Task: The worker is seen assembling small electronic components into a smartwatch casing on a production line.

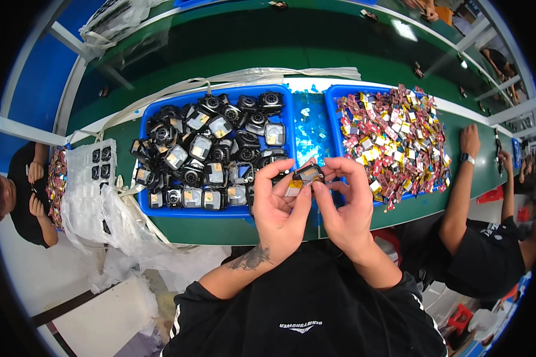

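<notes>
Above the table's near edge, between the two trays, I hold a small black device housing (308, 173) in front of me. My left hand (281, 208) grips its left side with thumb and fingers. A small battery piece (293, 189), white with yellow tape, shows by the left fingers; how it joins the housing is hidden. Pressed against the housing's right side are the thumb and fingers of my right hand (346, 205). To the left, a blue tray (214, 89) is heaped with similar black housings. Red circuit boards with yellow-taped batteries (393, 143) fill a second blue tray (333, 128).
Blue film scraps (311, 128) lie between the trays. Left of them are a clear plastic tray (89, 178) and crumpled plastic wrap. A green conveyor belt (232, 47) runs beyond. Co-workers sit at both sides; one person's arm (463, 184) rests near the right tray.
</notes>
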{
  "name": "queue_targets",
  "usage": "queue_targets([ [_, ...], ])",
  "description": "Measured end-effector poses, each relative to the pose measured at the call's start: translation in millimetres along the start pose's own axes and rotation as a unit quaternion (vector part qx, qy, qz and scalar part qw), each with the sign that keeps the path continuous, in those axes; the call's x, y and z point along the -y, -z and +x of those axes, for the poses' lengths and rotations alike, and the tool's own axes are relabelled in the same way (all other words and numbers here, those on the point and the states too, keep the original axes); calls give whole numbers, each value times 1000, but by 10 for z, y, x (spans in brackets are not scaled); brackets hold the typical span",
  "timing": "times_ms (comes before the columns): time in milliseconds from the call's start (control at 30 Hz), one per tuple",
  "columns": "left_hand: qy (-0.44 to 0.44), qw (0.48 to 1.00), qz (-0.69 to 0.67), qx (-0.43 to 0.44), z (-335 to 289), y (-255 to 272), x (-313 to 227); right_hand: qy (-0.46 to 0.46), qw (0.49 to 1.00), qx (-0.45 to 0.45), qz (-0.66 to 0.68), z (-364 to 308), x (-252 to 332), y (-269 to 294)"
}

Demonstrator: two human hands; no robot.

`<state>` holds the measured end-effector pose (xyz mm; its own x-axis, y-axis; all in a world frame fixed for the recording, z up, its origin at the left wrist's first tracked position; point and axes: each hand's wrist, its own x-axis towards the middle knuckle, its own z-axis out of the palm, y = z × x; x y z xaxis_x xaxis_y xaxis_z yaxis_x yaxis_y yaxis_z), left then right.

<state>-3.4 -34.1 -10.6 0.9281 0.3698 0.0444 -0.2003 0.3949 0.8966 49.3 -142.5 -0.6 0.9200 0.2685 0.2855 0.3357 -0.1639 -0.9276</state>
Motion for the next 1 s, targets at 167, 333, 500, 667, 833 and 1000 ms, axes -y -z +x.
queue_targets([
  [167,-32,999,34,-5,70,64,-31,69,994,46,-67,142,19,-38],
  [333,-84,979,188,-10,170,394,-275,-83,976,201,32,975,-66,123],
  [500,-225,720,635,-165,355,1096,-677,-212,965,144,-54,2499,-778,116],
  [667,-139,636,755,-82,495,1275,-562,-119,918,119,-360,2837,-1334,-43],
  [833,-158,731,654,-112,640,1151,-603,13,919,41,-393,2631,-1177,340],
  [1000,-71,941,326,-45,483,869,-640,-4,919,387,-75,1257,206,-35],
])
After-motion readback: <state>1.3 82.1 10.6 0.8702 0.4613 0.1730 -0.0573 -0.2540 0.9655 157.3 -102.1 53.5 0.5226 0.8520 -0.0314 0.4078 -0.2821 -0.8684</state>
